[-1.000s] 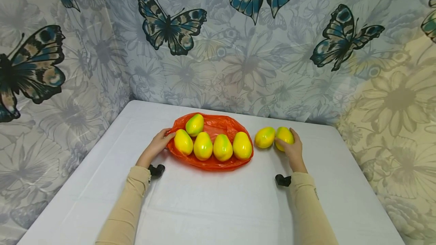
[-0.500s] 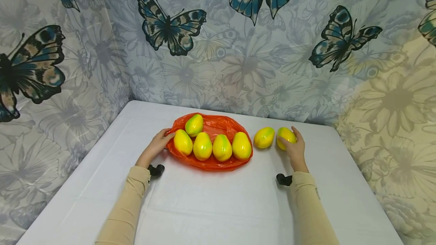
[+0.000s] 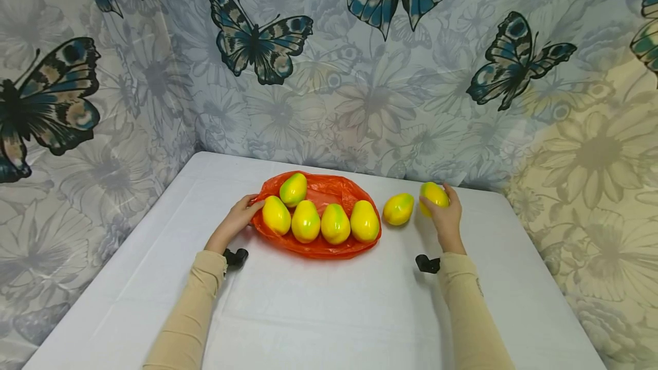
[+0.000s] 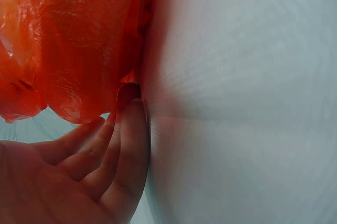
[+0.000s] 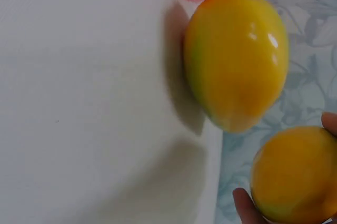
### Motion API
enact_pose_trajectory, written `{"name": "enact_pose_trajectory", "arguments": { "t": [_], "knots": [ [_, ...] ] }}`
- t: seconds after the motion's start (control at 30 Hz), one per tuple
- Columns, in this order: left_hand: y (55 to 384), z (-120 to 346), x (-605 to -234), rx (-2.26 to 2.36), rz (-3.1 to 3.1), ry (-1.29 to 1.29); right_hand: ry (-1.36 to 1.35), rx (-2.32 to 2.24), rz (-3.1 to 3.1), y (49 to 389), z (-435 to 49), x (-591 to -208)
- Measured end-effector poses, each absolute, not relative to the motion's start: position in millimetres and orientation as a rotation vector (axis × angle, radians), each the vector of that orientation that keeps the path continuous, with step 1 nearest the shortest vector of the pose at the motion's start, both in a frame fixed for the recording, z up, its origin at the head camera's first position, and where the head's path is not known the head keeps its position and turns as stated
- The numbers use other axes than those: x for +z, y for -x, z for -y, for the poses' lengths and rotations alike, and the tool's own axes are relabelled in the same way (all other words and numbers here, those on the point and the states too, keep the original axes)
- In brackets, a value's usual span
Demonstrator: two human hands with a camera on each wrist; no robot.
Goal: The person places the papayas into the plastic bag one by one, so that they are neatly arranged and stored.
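In the head view, my right hand [image 3: 446, 218] holds a yellow-green mango [image 3: 433, 197] between thumb and fingers, raised off the table; the right wrist view shows the held mango [image 5: 295, 174] and a thumb and fingertip at its sides. A second mango [image 3: 398, 209] lies on the table just left of it. Several mangoes [image 3: 306, 221] sit in an opened-out red plastic bag [image 3: 329, 251]. My left hand [image 3: 239, 216] rests against the bag's left edge. Seen from the left wrist, its fingers [image 4: 131, 150] are fairly straight, their tips touching the bag [image 4: 79, 50]; the thumb is hidden there.
A white-covered table [image 3: 324, 313] bears everything. Behind its far edge hangs a butterfly-patterned cloth backdrop [image 3: 375, 101]. Black wrist-worn devices [image 3: 236, 258] show by both cuffs.
My right hand has moved the mango away from the one beside it, slightly right, and lifted it off the table. My left hand and the bag have stayed in place.
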State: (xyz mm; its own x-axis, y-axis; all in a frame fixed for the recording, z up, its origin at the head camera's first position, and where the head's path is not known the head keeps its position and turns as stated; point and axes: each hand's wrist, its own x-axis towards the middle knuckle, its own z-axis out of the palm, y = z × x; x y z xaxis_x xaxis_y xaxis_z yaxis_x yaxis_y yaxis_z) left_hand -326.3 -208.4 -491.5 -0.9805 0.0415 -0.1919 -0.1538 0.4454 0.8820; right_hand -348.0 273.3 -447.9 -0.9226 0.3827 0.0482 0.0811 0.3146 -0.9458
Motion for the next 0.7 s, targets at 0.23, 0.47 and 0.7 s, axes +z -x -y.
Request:
{"name": "enact_pose_trajectory", "arguments": {
  "t": [0.23,0.47,0.7],
  "knots": [
    [328,209,-493,1.553,-2.519,0.094,0.409,1.683,2.262,354,-256,-432],
    [326,206,-491,1.550,-2.512,0.105,0.329,1.686,2.253,359,-237,-422],
    [325,206,-489,1.543,-2.523,0.100,0.275,1.690,2.288,365,-215,-416]
  ]
}}
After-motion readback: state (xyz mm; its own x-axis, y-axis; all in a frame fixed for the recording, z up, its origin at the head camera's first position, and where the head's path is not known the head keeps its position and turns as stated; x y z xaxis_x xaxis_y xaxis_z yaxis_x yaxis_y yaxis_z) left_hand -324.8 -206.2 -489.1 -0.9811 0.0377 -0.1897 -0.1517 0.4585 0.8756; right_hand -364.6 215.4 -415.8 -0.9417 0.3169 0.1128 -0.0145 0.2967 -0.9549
